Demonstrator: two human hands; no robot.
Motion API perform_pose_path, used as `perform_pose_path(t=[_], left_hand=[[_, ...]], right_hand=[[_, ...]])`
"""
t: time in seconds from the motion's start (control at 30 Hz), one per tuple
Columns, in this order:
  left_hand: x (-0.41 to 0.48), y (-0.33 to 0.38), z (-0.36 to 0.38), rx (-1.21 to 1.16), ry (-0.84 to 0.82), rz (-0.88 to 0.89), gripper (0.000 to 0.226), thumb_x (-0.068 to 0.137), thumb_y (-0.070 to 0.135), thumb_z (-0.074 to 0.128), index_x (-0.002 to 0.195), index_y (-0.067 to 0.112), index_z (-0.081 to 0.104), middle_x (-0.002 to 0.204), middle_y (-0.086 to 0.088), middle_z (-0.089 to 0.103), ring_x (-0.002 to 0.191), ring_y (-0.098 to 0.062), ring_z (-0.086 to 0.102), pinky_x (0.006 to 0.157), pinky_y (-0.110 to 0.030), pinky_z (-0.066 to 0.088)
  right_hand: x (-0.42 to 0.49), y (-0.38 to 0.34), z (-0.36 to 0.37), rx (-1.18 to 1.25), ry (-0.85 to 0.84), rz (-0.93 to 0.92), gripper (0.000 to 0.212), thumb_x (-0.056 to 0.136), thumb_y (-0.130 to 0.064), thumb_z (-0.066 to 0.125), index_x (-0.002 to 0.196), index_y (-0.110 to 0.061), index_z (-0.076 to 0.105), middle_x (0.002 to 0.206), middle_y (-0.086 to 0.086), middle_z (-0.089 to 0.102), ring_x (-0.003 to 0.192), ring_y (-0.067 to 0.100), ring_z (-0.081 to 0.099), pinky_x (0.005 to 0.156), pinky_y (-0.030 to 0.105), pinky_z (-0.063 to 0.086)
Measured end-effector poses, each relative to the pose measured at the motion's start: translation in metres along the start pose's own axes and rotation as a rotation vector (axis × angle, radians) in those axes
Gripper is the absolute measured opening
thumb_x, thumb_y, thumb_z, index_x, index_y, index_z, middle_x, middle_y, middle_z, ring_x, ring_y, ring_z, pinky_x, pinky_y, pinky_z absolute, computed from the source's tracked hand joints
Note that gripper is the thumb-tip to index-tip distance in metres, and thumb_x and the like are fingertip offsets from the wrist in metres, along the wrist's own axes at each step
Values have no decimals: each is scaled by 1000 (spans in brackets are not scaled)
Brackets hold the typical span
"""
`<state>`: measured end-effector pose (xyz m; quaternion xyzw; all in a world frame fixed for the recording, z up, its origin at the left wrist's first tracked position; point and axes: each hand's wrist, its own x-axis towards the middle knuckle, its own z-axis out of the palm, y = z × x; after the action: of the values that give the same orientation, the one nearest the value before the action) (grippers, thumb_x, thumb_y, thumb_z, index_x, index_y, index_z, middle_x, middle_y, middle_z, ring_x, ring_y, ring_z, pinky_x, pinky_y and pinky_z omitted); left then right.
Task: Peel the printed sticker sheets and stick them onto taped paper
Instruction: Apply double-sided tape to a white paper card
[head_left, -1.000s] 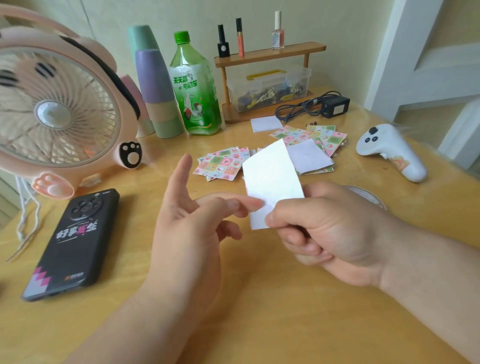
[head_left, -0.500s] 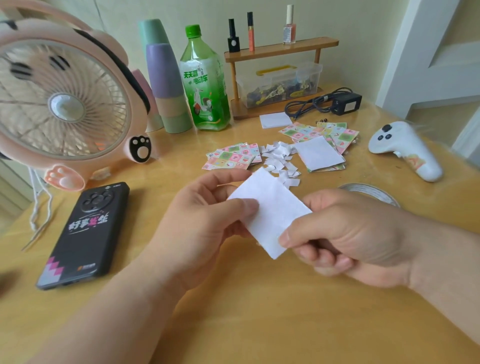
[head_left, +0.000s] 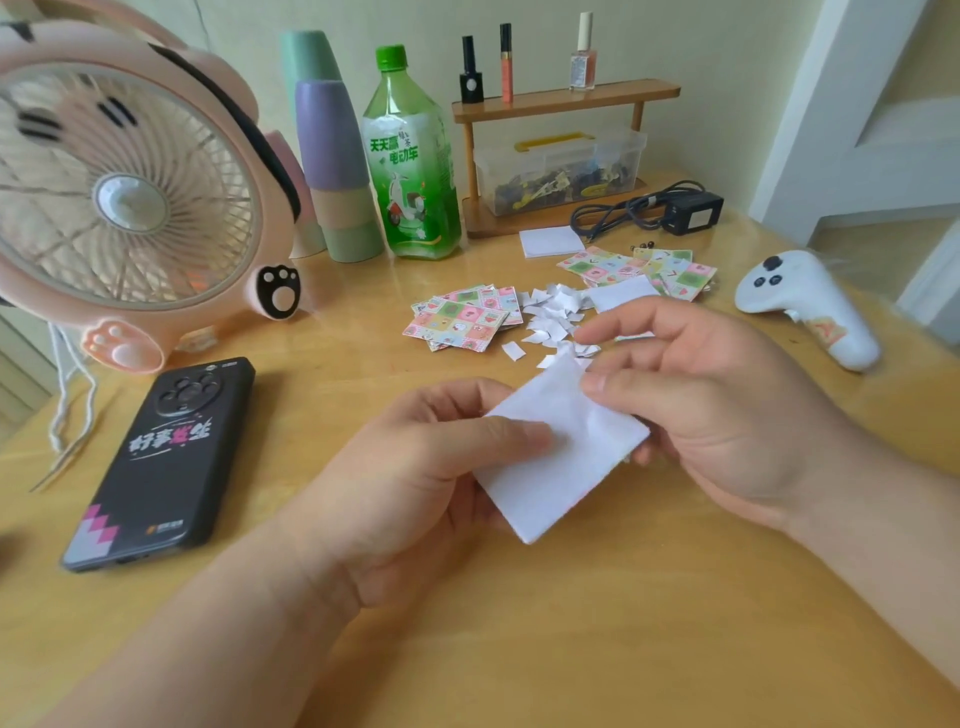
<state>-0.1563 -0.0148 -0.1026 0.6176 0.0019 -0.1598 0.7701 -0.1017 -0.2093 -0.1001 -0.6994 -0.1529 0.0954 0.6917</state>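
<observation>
While left hand (head_left: 410, 467) pinches white sheet (head_left: 563, 467) by left edge, right hand (head_left: 727, 400) pinches its far corner, above table (head_left: 623, 634).

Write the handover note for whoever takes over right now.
Left hand pinches the white sheet by its left edge, thumb on top.
Right hand pinches its top corner, thumb on top, index finger lifted.
Printed sheets lie in two piles behind the hands, scraps between them.
Done: some backing apparently torn off.
Left: peel this sheet from the corner and stick it down; both piles wait.
</observation>
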Motion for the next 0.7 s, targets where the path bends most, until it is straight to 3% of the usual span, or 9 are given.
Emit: perform_pose_path(t=[0.2,0.3,0.4,0.53,0.7], left_hand=[[0,-4,2,52,29,-54,40,73,12,77,105,-9,65,100,-27,73,82,-32,67,77,-37,51],[0,-2,2,6,63,-35,40,71,10,74,104,-10,64,97,-27,72,76,-29,66,70,-33,51],[-2,1,3,-18,64,-16,27,71,9,70,96,2,69,83,-19,69,63,-25,64,55,-25,51],[-3,1,3,23,65,1,23,70,10,69,93,8,70,81,-15,70,62,-23,64,53,-25,49],[-2,1,1,64,73,5,22,69,11,71,91,9,70,82,-15,72,63,-23,65,56,-26,50]], right_hand=[[-3,3,2,-81,-93,-120,12,80,-23,78,84,-12,78,66,12,66,54,24,54,44,31,43],[-1,-2,-6,75,-167,-95,26,83,-14,55,95,-13,79,81,17,71,67,27,58,45,31,43],[-2,-10,-16,-5,-322,-159,45,75,5,48,104,-15,75,89,16,72,70,29,61,47,31,46],[-5,-9,-20,-150,-416,-205,34,74,8,64,98,-12,77,90,11,69,72,15,64,59,25,52],[-4,-7,-20,-151,-405,-198,29,72,2,74,96,-12,78,94,17,71,80,29,67,75,32,58]])
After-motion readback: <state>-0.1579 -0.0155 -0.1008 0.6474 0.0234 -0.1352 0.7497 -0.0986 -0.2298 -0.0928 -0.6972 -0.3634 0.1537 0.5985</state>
